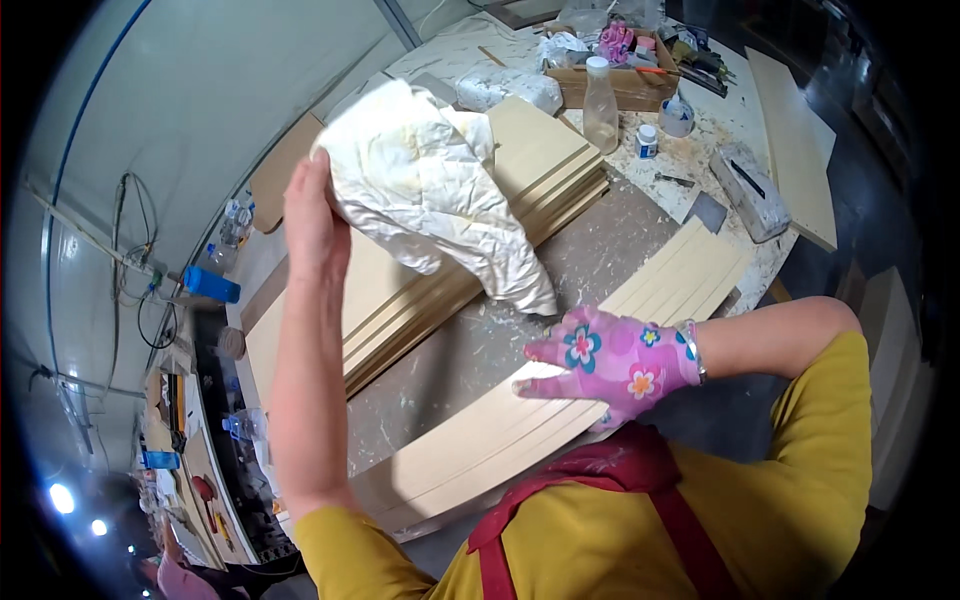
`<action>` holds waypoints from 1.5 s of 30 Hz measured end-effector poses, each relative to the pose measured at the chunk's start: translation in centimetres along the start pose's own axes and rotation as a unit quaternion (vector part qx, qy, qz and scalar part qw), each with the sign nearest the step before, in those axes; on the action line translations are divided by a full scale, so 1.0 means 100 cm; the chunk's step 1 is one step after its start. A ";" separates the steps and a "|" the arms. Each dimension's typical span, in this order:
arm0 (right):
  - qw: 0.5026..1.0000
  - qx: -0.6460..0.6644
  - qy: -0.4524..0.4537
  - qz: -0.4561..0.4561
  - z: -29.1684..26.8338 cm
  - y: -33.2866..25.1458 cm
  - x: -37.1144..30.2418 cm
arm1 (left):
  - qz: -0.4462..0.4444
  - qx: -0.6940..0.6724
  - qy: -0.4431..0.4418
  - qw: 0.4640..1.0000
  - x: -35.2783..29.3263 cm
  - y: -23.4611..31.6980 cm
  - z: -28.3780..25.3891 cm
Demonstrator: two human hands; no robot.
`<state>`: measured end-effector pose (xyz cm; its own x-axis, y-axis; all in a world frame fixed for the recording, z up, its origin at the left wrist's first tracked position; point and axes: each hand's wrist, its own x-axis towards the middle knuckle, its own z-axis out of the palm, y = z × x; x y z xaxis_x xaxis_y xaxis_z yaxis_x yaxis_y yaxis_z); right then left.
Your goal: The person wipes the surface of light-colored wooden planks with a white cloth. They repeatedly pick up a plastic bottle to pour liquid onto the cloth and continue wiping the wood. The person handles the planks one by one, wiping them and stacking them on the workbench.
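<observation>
A crumpled white cloth (415, 170) hangs from my bare left hand (312, 215), whose fingers are closed on its left edge. The cloth is raised over a stack of cream-coloured boards (400, 325) and covers part of it. My right hand (610, 365) wears a pink glove with a flower print. Its fingers are spread and lie on a long pale board with lengthwise grooves (440, 455), close to my body. This board runs diagonally along the near side of the worktable, and its edge nearest me is partly hidden by my right hand and apron.
The grey, paint-spotted worktable (625, 220) carries a clear bottle (600, 105), a small white jar (647, 142), a wrapped block (748, 190) and a cardboard box of odds and ends (625, 90) towards the back. Water bottles stand along the left side. Another person (180, 575) is at the lower left.
</observation>
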<state>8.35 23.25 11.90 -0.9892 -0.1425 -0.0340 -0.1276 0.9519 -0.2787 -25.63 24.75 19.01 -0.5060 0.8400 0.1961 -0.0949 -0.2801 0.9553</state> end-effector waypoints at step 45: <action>0.792 0.124 0.523 0.291 -0.070 0.338 -0.033 | -0.239 0.065 -0.067 0.966 -0.054 -0.131 0.055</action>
<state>6.81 57.76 9.30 -0.4110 0.7269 0.5502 0.2618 0.6722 -0.6925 -16.95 26.41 6.67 -0.3136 0.9143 -0.2565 -0.1780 0.2087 0.9616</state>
